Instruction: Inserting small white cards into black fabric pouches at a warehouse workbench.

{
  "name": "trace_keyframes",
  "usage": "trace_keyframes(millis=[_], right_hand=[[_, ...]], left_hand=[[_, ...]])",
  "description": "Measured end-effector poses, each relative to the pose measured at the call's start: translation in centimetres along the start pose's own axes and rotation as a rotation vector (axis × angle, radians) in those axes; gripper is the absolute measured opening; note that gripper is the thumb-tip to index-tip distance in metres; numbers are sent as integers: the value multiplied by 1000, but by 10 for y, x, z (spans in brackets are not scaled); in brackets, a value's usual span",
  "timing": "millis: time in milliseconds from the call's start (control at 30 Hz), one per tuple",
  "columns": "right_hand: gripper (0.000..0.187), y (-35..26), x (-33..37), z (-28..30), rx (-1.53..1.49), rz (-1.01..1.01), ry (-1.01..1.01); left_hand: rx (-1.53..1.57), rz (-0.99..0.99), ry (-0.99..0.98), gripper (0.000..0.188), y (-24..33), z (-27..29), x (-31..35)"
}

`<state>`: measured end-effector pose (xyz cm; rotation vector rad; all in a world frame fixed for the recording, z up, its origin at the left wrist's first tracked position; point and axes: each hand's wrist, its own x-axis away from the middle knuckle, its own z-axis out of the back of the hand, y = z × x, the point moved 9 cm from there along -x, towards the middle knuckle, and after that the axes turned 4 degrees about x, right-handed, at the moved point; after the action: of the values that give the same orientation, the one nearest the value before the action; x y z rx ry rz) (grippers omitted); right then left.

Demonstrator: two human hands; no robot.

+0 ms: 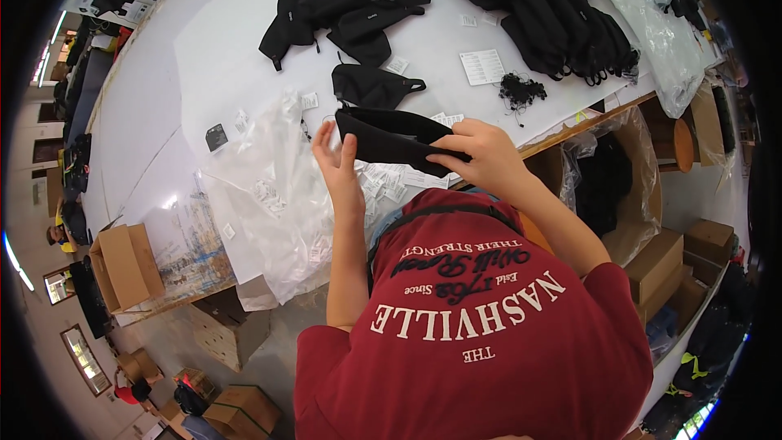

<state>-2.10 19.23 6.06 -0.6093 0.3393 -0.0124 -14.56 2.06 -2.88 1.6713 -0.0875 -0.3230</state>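
My right hand (482,155) pinches the right end of a black fabric pouch-like piece (379,137), held above the near edge of the table. The piece gapes along its upper side, showing a dark hollow. At its left end is my left hand (338,165), fingers apart and raised, the thumb beside the fabric; whether it touches the cloth is hard to tell. Just beyond lies a similar black piece (375,85). Small white labels (383,181) are scattered beneath and around my hands.
A heap of black pieces (358,8) covers the far table, with a bundled pile (562,16) to its right. Near that lie black cords (521,91) and a white printed sheet (482,67). Clear plastic (277,187) spreads at left, beside an open cardboard box (126,265).
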Motion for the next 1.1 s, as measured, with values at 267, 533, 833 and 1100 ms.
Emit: trace_keyframes(millis=[267,533,833,1100], right_hand=[[16,-19,-1,4,-182,-26,219],[22,18,24,-22,-1192,-583,185],[35,43,7,-12,-1175,-465,188],[15,31,-9,71,-410,-43,659]], left_hand=[[883,657,-16,38,-34,-54,39],[959,628,36,33,-13,-55,26],[552,548,-289,36,36,-84,31],[466,649,-432,39,35,-100,42]])
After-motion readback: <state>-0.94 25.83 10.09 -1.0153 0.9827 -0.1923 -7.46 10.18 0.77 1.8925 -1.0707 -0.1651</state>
